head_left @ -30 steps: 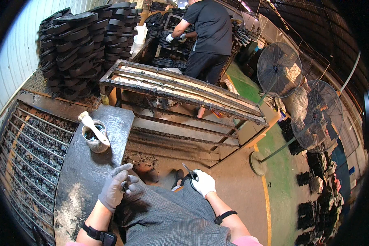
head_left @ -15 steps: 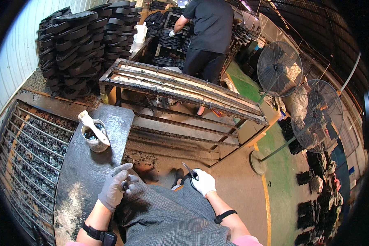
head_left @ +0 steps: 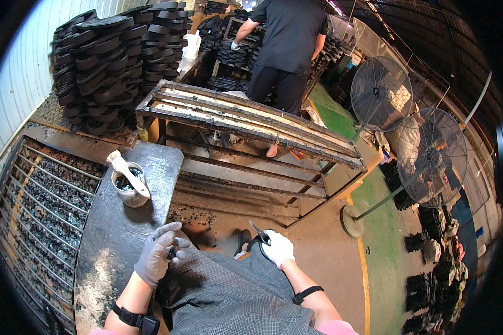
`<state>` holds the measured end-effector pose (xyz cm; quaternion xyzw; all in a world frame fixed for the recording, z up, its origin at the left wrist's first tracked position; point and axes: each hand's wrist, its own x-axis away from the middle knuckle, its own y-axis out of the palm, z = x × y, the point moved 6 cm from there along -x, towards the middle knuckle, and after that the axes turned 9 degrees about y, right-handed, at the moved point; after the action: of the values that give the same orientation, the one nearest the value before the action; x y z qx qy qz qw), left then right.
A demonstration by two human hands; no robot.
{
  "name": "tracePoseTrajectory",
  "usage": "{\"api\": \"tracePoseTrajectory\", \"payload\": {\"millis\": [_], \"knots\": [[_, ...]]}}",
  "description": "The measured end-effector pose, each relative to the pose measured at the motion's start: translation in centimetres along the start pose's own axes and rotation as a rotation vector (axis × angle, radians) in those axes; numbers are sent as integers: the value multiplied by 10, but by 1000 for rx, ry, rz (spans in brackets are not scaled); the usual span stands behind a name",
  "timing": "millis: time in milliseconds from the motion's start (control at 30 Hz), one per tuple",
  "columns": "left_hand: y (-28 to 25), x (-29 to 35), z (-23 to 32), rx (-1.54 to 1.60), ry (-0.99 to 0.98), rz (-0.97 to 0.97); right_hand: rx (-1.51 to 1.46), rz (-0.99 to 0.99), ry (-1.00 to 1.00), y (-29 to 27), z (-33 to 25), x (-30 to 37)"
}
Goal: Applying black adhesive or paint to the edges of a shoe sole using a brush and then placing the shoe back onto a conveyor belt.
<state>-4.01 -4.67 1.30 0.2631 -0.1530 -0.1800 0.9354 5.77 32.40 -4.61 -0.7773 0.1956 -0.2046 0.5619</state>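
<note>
My left hand [head_left: 159, 254], in a grey glove, is raised beside the dark bench. Its fingers are apart and slightly curled, with nothing seen in them. My right hand [head_left: 277, 249], in a white glove, is closed around a pair of scissors [head_left: 257, 228] with black handles. Their pointed metal tip sticks out up and to the left, over my lap. A dark checked apron [head_left: 229, 290] covers my legs between the two hands. On the bench [head_left: 151, 178] stands a pot [head_left: 133, 196] of dark liquid, with a pale-handled brush [head_left: 127, 174] lying across its rim.
A metal rack [head_left: 251, 123] with pale strips spans the space ahead. Black shoe soles [head_left: 98, 72] are piled high at the back left. A barred grate [head_left: 44, 223] with black scraps lies at left. Two fans [head_left: 433, 156] stand at right. A co-worker [head_left: 288, 44] stands behind the rack.
My hands, the scissors and the pot have stayed put. The co-worker has shifted a little, and that person's right arm now shows at their side.
</note>
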Motion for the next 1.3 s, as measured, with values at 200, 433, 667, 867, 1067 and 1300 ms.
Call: {"api": "tracePoseTrajectory", "payload": {"millis": [200, 433, 667, 867, 1067, 1300], "knots": [[-2, -1, -2, 6, -2, 2, 3, -12, 14, 1, 0, -1], [-2, 0, -2, 9, -3, 11, 5, 4, -1, 2, 1, -1], [-3, 0, -2, 36, 4, 8, 6, 21, -6, 2, 2, 0], [-5, -1, -3, 40, 6, 3, 11, 4, 0, 3, 1, 0], [-2, 0, -1, 29, 7, 14, -1, -3, -2, 1, -2, 0], [-1, -1, -1, 23, 4, 4, 5, 10, 1, 1, 0, 0]]}}
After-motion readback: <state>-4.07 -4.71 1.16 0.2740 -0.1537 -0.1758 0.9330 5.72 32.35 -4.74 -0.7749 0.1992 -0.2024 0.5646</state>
